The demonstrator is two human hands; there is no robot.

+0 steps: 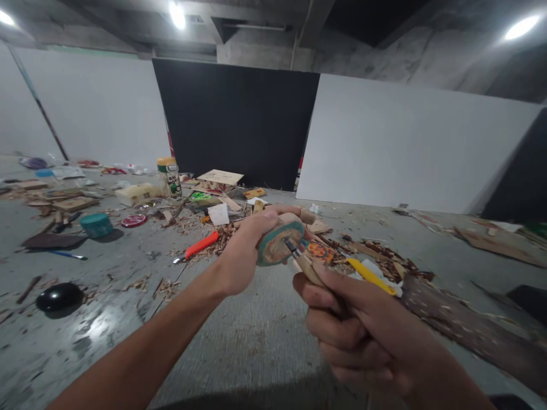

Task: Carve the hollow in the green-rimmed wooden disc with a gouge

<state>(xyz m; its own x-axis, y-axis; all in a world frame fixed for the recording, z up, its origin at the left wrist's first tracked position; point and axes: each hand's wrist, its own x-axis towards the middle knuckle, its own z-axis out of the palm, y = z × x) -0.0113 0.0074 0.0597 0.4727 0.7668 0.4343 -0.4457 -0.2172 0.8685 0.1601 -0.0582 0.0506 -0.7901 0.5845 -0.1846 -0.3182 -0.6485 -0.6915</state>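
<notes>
My left hand [243, 250] is closed around a rounded wooden piece [280, 244] whose face has a teal painted rim and a bare, hollowed middle. Wrapped in the fingers of my right hand [346, 324] is a carving gouge [307, 266] with a pale wooden handle and a short metal blade. The blade's tip meets the bare middle of the piece, or lies right in front of it; exact contact is hard to see. Most of the piece's far side is hidden behind my left fingers.
Wood shavings and scraps litter the grey floor [239, 353]. An orange-red cutter [201, 246] lies left, a yellow-handled tool [371, 277] right. Further off stand a yellow-lidded bottle [170, 177] and a teal tub [96, 225]. A black domed object [60, 297] sits nearer left; a log [465, 319] lies right.
</notes>
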